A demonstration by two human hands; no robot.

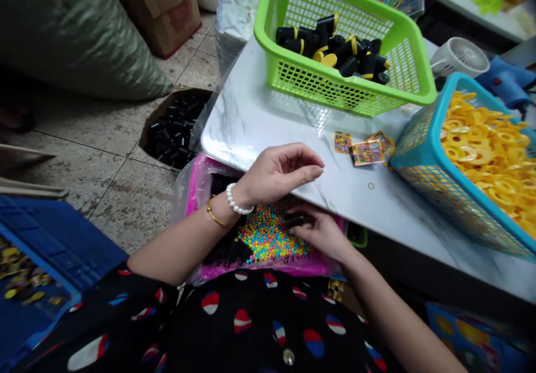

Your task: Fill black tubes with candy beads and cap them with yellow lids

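Note:
My left hand hovers over the near edge of the white marble table, fingers curled together in a pinch; what it holds, if anything, is too small to make out. It wears a pearl bracelet and a gold bangle. My right hand is below the table edge, over a pink tray on my lap filled with small coloured candy beads. Its fingers are closed on a small black tube.
A green basket with black and yellow tubes stands at the table's back. A blue basket of yellow rings is at right. Printed stickers lie between them. A box of black tubes sits on the floor, a blue crate at left.

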